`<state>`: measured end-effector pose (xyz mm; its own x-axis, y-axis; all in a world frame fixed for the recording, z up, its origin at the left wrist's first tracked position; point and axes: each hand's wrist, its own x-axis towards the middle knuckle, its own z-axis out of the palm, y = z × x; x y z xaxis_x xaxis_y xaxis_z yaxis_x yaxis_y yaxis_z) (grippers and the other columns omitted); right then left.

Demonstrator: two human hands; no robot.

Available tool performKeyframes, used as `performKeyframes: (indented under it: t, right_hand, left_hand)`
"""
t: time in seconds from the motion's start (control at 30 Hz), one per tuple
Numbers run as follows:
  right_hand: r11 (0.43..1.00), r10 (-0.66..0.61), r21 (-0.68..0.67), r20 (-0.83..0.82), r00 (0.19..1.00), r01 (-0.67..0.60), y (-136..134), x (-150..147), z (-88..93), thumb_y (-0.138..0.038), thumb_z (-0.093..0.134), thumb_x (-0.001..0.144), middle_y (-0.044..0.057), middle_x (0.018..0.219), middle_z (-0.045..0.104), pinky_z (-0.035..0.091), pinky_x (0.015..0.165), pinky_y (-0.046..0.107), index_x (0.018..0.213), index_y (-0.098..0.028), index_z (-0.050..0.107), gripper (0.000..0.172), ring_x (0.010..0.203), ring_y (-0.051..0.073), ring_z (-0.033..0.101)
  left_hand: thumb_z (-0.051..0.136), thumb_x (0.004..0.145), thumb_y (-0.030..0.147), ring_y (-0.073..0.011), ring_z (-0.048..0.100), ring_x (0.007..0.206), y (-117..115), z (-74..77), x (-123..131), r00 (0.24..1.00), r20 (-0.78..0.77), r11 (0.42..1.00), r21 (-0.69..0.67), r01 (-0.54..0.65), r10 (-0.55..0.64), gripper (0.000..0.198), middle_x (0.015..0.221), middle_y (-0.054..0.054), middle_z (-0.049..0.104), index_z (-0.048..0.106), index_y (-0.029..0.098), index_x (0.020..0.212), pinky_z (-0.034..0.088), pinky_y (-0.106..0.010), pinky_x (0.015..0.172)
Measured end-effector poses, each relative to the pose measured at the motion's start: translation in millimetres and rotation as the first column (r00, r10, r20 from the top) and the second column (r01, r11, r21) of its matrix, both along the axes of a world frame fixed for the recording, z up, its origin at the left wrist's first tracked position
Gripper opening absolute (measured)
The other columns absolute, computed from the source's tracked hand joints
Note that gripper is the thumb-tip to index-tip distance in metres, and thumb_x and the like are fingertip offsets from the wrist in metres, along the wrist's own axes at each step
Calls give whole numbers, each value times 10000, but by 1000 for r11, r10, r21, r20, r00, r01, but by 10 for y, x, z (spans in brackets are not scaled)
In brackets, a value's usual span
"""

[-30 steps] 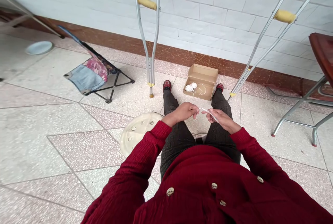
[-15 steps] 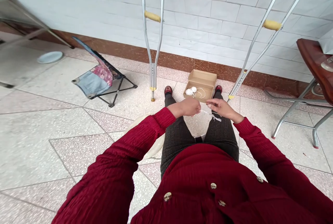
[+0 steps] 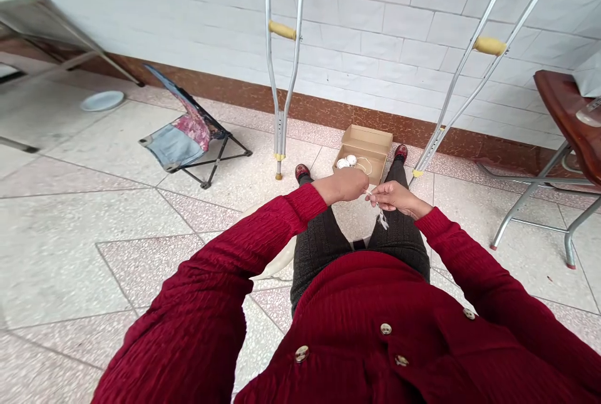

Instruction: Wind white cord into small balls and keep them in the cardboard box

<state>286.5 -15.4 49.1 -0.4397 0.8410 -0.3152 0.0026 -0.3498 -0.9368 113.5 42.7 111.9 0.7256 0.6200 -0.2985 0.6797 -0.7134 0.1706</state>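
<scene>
My left hand (image 3: 348,185) is closed in a loose fist over the space between my knees, with white yarn coming out at its fingertips. Close beside it, my right hand (image 3: 394,196) pinches the same strand between thumb and fingers. Below the right fingers dangles a small frayed bunch of white yarn (image 3: 383,221). Beyond my hands, an open cardboard box (image 3: 367,136) sits on the floor between my feet. Inside it lie white yarn balls (image 3: 346,161) and a loose loop of yarn. My left hand covers the box's near left corner.
Two metal crutches with yellow grips lean at the tiled wall, one crutch (image 3: 280,122) left and one crutch (image 3: 444,119) right. A folding chair (image 3: 176,143) and a white plate (image 3: 102,101) are to the left. A brown stool (image 3: 570,119) stands at right.
My hands have come together, the left moving slightly right. The right fingers, spread before, have closed on the yarn, and its frayed end now hangs down.
</scene>
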Motion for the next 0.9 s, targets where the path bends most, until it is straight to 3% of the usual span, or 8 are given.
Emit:
performKeyframes:
  t: [0.13, 0.33, 0.53, 0.7, 0.77, 0.9]
  right_hand:
    - [1000, -20, -21, 0, 1000, 20, -68, 47, -90, -404, 763, 672, 5, 589, 608, 200, 338, 180, 829, -96, 723, 348, 396, 34, 400]
    - [995, -64, -84, -19, 998, 62, -119, 110, -215, -400, 763, 674, 22, 641, 624, 207, 350, 184, 862, -93, 728, 362, 428, 47, 437]
    - [986, -81, -149, -44, 996, 74, -63, 95, -303, -388, 765, 684, 38, 674, 645, 90, 382, 210, 913, -92, 733, 376, 409, 14, 291]
    - [987, -75, -143, -54, 996, 66, 27, 41, -267, -378, 761, 686, 57, 715, 666, 92, 404, 227, 948, -107, 734, 377, 424, 18, 256]
    - [987, -89, -136, -53, 995, 81, 61, 24, -249, -372, 760, 686, 61, 726, 673, 101, 412, 230, 958, -114, 734, 377, 426, 19, 255]
    - [986, -135, -112, -83, 987, 125, 139, -15, -254, -355, 762, 687, 66, 777, 682, 105, 430, 236, 1013, -133, 726, 395, 439, 23, 255]
  left_hand:
    - [544, 823, 174, -226, 638, 793, 93, -83, -94, 998, 24, 994, 96, 58, -60, 176, 753, -101, 676, 692, 131, 738, 398, -292, 708]
    - [538, 832, 193, -212, 629, 788, 231, -223, -190, 996, 79, 996, 83, 22, -29, 188, 746, -89, 679, 690, 142, 734, 393, -277, 706]
    - [515, 835, 194, -192, 620, 780, 380, -482, -273, 983, 176, 998, 0, -58, 58, 205, 726, -65, 680, 691, 163, 734, 388, -258, 691]
    - [482, 860, 233, -199, 614, 747, 466, -720, -328, 974, 205, 996, -8, -94, 93, 251, 752, -75, 690, 698, 170, 747, 369, -266, 644]
    - [484, 854, 224, -188, 606, 718, 454, -799, -347, 962, 234, 990, -62, -126, 137, 244, 736, -66, 688, 698, 168, 752, 362, -259, 628]
    - [463, 872, 229, -137, 575, 628, 352, -978, -369, 901, 343, 940, -300, -164, 267, 268, 666, -16, 672, 692, 169, 745, 363, -229, 610]
